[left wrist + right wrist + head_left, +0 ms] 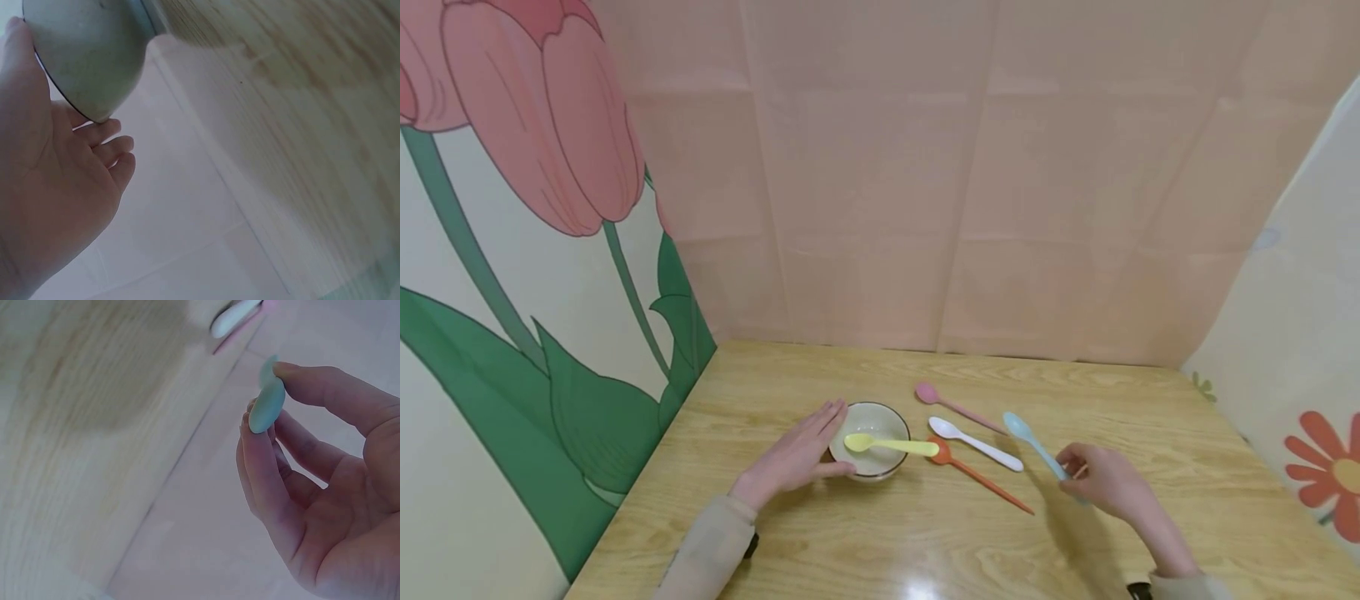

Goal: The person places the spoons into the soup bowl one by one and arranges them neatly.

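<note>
My left hand point(802, 450) holds a pale bowl point(868, 477) with a dark rim by its left side, thumb at the near rim and fingers toward the far rim. In the left wrist view the fingertips point(107, 130) curl at the edge of the bowl point(94, 50). A yellow spoon point(895, 446) lies across the bowl, its handle over the right rim. My right hand point(1108, 479) pinches a light blue spoon point(1033, 442) by its handle between thumb and fingers, the spoon's head pointing away to the left. The right wrist view shows the handle end of this spoon point(267, 406).
Between the hands, a pink spoon point(962, 408), a white spoon point(977, 442) and an orange spoon point(981, 477) lie on the wooden table point(820, 550). A pink cloth backdrop point(925, 208) stands behind the table's far edge, with flower-printed panels at the left point(475, 350) and right point(1300, 333).
</note>
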Motion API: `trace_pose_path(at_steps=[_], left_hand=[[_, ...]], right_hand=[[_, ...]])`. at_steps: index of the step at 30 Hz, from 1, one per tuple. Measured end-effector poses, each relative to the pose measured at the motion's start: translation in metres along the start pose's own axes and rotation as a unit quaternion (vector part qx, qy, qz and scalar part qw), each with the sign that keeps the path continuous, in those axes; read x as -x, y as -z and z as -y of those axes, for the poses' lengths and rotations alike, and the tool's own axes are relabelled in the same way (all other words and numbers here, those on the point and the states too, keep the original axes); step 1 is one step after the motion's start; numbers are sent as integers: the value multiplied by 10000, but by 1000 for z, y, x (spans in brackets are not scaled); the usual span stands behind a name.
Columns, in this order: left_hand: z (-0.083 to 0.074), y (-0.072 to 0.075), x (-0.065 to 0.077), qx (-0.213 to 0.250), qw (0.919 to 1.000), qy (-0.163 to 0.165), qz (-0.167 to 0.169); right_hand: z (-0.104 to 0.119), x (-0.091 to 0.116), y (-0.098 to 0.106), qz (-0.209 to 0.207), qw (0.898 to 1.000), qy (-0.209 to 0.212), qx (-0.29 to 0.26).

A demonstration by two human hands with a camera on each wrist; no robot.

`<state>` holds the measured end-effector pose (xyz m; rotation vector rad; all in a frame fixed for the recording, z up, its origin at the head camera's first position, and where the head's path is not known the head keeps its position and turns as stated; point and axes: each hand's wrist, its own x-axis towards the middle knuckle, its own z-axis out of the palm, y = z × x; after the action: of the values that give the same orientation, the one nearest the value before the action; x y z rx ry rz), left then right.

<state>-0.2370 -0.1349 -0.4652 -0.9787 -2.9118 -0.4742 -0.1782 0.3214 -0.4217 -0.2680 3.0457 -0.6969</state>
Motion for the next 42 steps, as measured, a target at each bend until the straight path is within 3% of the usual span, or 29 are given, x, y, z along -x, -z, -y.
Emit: trace_pose_path(at_steps=[27,42], left_hand=[[0,0,-1,-114,9999,74,80],[-1,2,0,-90,9999,76,101]], right_hand=[[31,-22,7,89,9989,323,313],[57,-36,6,190,9986,462,189]])
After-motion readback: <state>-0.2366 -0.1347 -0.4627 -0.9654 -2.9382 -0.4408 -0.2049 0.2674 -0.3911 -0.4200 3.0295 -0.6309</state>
